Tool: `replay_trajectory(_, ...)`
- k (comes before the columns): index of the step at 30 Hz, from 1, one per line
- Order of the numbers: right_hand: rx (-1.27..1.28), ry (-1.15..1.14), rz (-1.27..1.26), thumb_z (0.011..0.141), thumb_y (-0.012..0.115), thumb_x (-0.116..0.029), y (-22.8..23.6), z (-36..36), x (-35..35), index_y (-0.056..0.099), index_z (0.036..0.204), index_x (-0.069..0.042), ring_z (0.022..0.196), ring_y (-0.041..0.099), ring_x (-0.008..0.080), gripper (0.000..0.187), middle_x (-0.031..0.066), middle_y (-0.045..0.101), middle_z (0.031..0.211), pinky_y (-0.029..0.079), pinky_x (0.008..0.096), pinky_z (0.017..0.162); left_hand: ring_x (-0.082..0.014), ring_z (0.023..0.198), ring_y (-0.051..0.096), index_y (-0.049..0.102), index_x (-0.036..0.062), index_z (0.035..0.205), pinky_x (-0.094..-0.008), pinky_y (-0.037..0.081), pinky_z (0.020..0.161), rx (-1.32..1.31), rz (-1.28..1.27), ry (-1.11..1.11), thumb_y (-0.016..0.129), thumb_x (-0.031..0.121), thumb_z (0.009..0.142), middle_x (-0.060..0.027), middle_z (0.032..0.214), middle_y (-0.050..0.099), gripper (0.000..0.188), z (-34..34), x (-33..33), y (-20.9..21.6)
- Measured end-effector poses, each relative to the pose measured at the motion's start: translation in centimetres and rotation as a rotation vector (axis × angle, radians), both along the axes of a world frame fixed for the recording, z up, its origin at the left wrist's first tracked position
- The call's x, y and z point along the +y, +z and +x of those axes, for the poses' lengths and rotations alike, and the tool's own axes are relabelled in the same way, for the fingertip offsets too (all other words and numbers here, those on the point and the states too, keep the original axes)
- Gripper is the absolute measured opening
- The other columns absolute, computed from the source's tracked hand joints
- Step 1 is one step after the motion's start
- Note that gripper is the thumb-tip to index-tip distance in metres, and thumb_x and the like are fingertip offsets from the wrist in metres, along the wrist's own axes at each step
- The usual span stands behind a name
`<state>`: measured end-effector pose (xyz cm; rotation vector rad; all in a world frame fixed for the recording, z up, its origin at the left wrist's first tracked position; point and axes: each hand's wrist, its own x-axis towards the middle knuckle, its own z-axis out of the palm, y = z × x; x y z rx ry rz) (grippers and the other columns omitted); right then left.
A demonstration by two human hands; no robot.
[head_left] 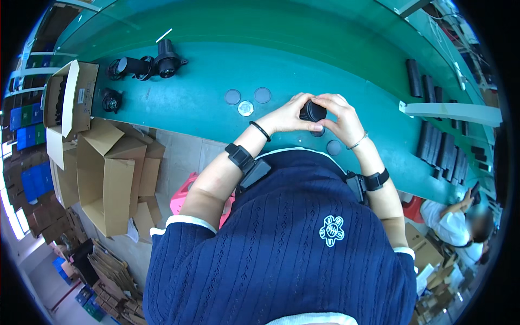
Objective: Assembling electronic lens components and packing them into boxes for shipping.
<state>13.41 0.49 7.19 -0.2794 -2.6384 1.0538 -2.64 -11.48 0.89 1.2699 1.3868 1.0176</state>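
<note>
Over the green table [200, 76], my left hand [291, 116] and my right hand [345, 122] grip a short black ribbed cylinder [312, 111] from both sides. The fingers of both hands curl round its rim, and part of it is hidden behind them. Left of my hands lie two grey round discs [233, 97] and a shiny silver disc [245, 108]. Another dark disc [333, 147] rests near the table's front edge, below my right hand. One more dark round piece [319, 132] shows partly under my fingers.
Black cylindrical housings [166, 58] stand at the far left, with a smaller black part [111, 101] nearby. Cardboard boxes [119, 179] sit beside the table. Several black tubes [445, 151] lie at the right, past a white bracket [455, 111]. Another person [452, 225] is at the lower right.
</note>
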Motion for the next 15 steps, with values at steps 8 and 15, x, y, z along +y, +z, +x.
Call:
replay_trajectory(8, -0.015, -0.042, 0.039, 0.06, 0.079, -0.01, 0.0, -0.2, -0.6, 0.064, 0.113, -0.005, 0.103, 0.056, 0.0287, 0.055, 0.0109, 0.061, 0.11, 0.047, 0.0357, 0.089, -0.0268, 0.118, 0.046, 0.041, 0.0014, 0.129, -0.0359, 0.039, 0.098, 0.043, -0.009, 0.007, 0.062, 0.041, 0.089, -0.0162, 0.123, 0.047, 0.06, 0.0, 0.0, 0.2)
replay_trajectory(15, -0.022, -0.068, 0.048, 0.059, 0.079, -0.011, 0.5, -0.8, -1.3, 0.066, 0.111, -0.004, 0.1, 0.058, 0.0283, 0.054, 0.0107, 0.061, 0.109, 0.049, 0.0358, 0.086, -0.0281, 0.117, 0.047, 0.041, 0.0015, 0.129, -0.0368, 0.039, 0.098, 0.062, -0.015, 0.0, 0.06, 0.041, 0.09, -0.0165, 0.123, 0.048, 0.059, -0.1, -0.2, 0.4)
